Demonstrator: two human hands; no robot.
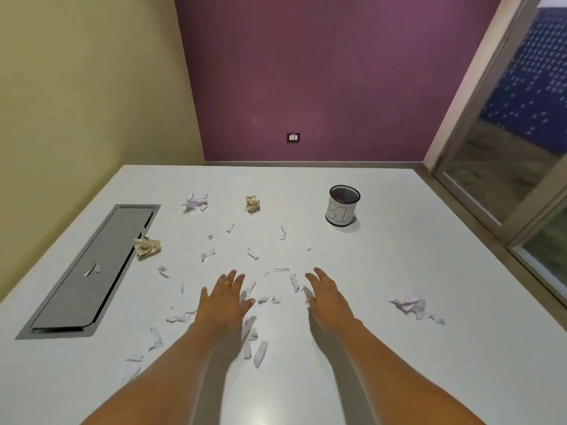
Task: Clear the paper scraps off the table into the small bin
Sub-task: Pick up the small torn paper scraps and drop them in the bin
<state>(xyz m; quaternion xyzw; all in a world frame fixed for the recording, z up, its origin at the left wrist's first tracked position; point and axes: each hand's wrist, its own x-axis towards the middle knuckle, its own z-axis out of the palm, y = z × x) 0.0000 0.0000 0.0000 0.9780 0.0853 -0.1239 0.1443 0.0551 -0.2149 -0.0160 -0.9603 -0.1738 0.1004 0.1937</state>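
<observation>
Several small white paper scraps (252, 253) lie scattered over the middle of the white table (399, 348). Crumpled balls sit around them: a white one (195, 203) and a tan one (252, 204) at the back, a tan one (147, 247) at the left, a white one (414, 305) at the right. The small bin (343, 205), a dark mesh cup with a paper label, stands upright at the back right. My left hand (224, 297) and my right hand (326, 297) stretch out flat over the scraps, fingers straight, holding nothing.
A grey recessed cable hatch (92, 271) is set into the table at the left, with one scrap (92, 269) on its lid. A purple wall with a socket (293, 137) stands behind the table. A glass door (506, 167) is at the right.
</observation>
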